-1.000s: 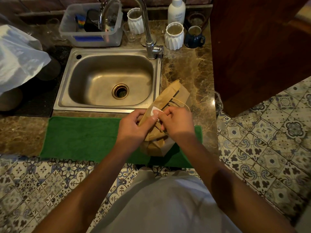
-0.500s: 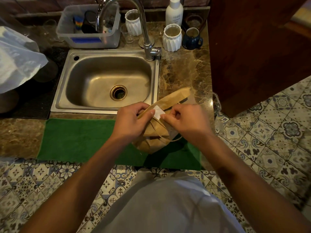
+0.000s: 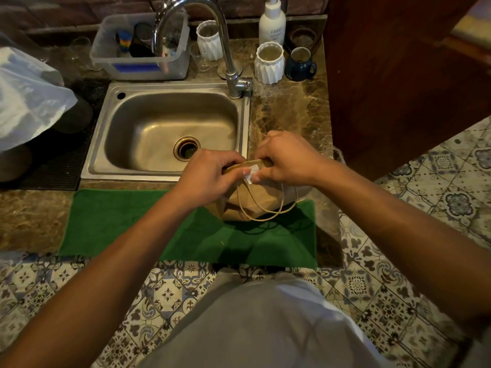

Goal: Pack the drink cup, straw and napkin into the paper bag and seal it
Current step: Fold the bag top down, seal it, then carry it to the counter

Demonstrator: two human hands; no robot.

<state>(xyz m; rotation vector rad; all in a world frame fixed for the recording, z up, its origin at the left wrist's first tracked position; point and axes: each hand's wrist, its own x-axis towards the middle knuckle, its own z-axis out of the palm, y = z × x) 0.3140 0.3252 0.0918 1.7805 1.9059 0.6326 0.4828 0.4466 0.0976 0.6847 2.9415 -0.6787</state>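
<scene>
- Paper bag (image 3: 255, 200) is seen at centre frame, standing on the far right part of a green mat (image 3: 138, 224), just in front of the sink's near right corner. Its top is folded over toward the viewer.
- Two thin cord handles (image 3: 265, 213) are seen hanging in loops down the bag's near face, reaching to the mat.
- White sticker (image 3: 252, 171) is located on the folded top edge of the bag, between the two hands.
- Left hand (image 3: 210, 176) is closed over the left side of the folded top, its thumb tip touching the left edge of the sticker.
- Right hand (image 3: 288, 160) is closed on the right side of the fold, its thumb pressed against the sticker's right edge. Both hands are brought together on the bag top, clamped on the fold.
- Drink cup, straw and napkin cannot be seen; whether they are inside the bag cannot be told.
- Steel sink (image 3: 170, 134) is recorded at upper centre, with a curved tap (image 3: 212, 35) at its far right corner.
- Marble counter (image 3: 289, 112) is noted around the sink and under the mat.
- Along the back of the counter, at the top of the frame, a clear plastic tub (image 3: 140, 62), two white ribbed cups (image 3: 269, 62), a white pump bottle (image 3: 272, 22) and a dark blue mug (image 3: 300, 65) are observed.
- White plastic bag (image 3: 29, 96) is noted at the left edge.
- Patterned floor tiles (image 3: 425, 187) are visible at lower and right frame.
</scene>
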